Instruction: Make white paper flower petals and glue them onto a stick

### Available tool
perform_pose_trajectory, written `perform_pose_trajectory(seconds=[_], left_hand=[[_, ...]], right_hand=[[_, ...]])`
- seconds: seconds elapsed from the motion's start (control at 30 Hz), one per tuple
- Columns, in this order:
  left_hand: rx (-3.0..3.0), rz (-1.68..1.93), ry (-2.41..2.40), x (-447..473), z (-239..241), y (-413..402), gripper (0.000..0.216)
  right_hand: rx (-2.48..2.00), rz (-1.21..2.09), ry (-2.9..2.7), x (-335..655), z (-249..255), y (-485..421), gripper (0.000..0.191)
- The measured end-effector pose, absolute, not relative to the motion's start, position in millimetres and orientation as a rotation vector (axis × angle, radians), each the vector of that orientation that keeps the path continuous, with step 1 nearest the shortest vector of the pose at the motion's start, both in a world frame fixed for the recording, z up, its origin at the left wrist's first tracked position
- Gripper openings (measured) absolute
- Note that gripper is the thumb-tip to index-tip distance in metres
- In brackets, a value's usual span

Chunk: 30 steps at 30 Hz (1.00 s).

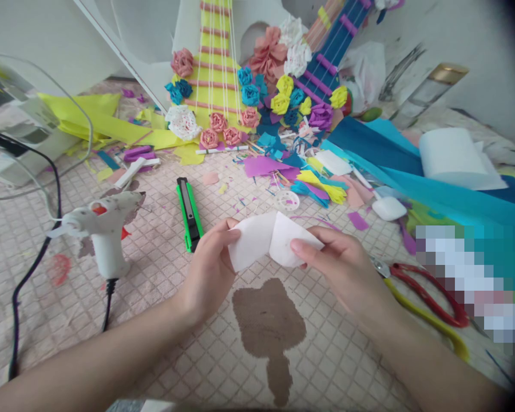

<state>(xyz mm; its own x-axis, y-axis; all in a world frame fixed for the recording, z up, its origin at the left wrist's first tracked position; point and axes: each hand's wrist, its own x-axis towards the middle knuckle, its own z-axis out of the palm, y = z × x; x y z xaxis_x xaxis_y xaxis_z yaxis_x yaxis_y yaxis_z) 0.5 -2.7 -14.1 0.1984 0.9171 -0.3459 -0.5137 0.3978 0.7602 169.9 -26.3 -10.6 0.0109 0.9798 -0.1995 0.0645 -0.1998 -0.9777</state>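
Note:
A piece of white paper (252, 239) is held up over the quilted cloth, with a crease or fold near its middle. My left hand (212, 257) pinches its left edge between thumb and fingers. At the right edge, my right hand (341, 260) grips the same paper, thumb on top. Just left of my left hand lies a green and black utility knife (189, 214). Scissors (429, 292) with red and yellow handles rest to the right of my right hand. Below the paper, a brown bare patch (269, 317) shows in the cloth.
A white glue gun (105, 232) with a black cord stands at left. Decorated yellow (217, 68) and blue (326, 68) guitar-like shapes with paper flowers lean at the back. Paper scraps (270, 167) litter the middle. Blue crepe paper (459, 189) and a white roll (450, 154) lie at right.

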Motion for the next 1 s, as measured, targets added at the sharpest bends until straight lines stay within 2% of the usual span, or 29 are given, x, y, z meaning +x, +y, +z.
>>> perform_pose_trajectory(seconds=[0.2,0.5,1.0], left_hand=[[0.516,1.110,0.929,0.6,-12.7,0.1,0.013],[0.526,1.117,0.917,-1.1,-11.8,1.1,0.014],[0.470,1.163,0.860,-0.8,-14.1,0.8,0.016]], right_hand=[[-1.473,1.210,-1.218,171.7,-12.4,-24.1,0.019],[-1.325,1.372,-0.996,173.8,-14.0,-22.8,0.014],[-1.314,1.248,-0.925,174.2,-16.5,-21.8,0.015]])
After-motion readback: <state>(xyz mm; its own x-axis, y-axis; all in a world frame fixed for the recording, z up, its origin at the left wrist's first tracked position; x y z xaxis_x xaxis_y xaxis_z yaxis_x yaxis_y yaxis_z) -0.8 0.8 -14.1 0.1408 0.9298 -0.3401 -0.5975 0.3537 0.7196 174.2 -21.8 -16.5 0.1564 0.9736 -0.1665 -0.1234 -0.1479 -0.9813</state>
